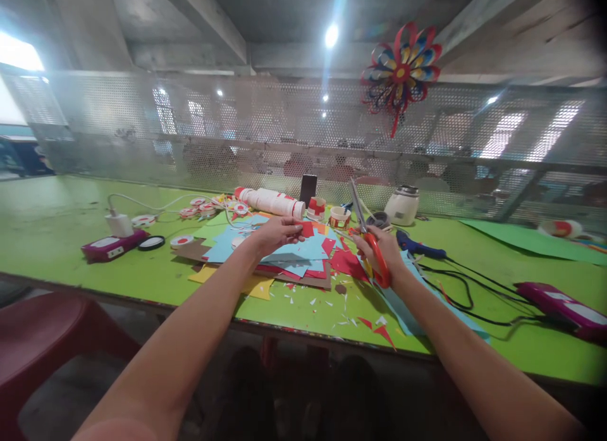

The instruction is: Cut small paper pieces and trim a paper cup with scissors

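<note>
The fingers of the left hand (277,234) are drawn together at the tips, pinching a small red piece (308,228) of paper. The piece is held above the paper pile, left of the scissors. The fingers of the right hand (386,248) are closed about the orange handles of the scissors (379,264). One blade points upward; how far the blades are spread cannot be told with certainty.

Beneath the left hand lie blue sheets (301,250), with a brown sheet (313,283) and yellow paper (256,287) showing at the near edge of the pile. A red sheet (348,262) lies between the hands. Small scraps (382,331) are strewn toward the near edge of the table (42,219). Another blue sheet (403,309) lies under the right forearm.

Just right of the right hand is a blue glue gun (422,244), its black cord running toward a purple box (564,305). Beyond the hands stand a phone (308,189), upright, and a jar (402,205). A row of nested white cups (275,202) lies on its side, left of the phone. At far left, a white plug (119,224) sits on a purple power strip (111,246). A red stool (52,340) stands before the table. A looped paper flower (401,73) shows against the perforated screen (265,121).
</note>
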The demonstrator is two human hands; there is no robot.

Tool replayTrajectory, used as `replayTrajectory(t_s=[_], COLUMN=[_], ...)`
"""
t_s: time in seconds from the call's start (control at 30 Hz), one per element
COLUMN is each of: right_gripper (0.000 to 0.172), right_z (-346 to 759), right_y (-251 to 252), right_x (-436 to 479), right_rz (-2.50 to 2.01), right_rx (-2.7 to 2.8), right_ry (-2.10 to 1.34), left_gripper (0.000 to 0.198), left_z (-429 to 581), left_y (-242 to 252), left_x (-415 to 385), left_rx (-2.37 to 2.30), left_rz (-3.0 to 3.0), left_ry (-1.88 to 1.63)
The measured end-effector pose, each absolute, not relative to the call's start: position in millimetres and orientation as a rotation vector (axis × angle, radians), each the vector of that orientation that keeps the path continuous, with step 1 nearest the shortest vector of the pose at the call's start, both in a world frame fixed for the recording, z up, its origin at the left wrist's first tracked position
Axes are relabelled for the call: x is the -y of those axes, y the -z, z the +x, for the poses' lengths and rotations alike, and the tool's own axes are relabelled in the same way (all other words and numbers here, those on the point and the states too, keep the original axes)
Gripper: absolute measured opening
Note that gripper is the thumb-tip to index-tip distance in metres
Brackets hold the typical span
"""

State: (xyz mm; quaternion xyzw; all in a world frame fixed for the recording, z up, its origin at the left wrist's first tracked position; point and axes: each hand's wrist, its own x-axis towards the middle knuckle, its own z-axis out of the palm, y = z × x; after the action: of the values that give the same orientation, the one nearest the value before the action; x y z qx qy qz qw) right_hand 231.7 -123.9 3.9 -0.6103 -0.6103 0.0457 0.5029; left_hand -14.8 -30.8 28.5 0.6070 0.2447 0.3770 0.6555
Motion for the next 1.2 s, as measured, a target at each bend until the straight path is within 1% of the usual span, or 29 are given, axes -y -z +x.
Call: replayTrajectory(t_s=[0.3,0.5,0.8,1.0,1.2], right_gripper=[0.023,0.022,0.023,0.024,0.027], right_z=[225,219,202,200,204], right_y=[-6,-7,-20,-27,-24], right_x=[126,127,140,146,143], right_rz=[-1.604,-1.631,-1.597,-1.546,-1.525], right_rx=[1.675,1.806,2.062,2.121,2.111], right_ry=[0.104,0.153,0.022,-0.087,-0.127], left_gripper=[0.008,0.008,0.006,0.008,0.009], left_z=[-12,-13,-14,-12,-12], left_y=[-26,-30,-33,-36,-40], left_x=[31,30,27,29,32], left_rx=[-0.579,-0.579,-0.517,-0.501,-0.479], left_rz=[1.352,1.229,1.053,0.986,0.962], left_ry=[-0.864,-1.033,-1.249,-1.302,-1.343])
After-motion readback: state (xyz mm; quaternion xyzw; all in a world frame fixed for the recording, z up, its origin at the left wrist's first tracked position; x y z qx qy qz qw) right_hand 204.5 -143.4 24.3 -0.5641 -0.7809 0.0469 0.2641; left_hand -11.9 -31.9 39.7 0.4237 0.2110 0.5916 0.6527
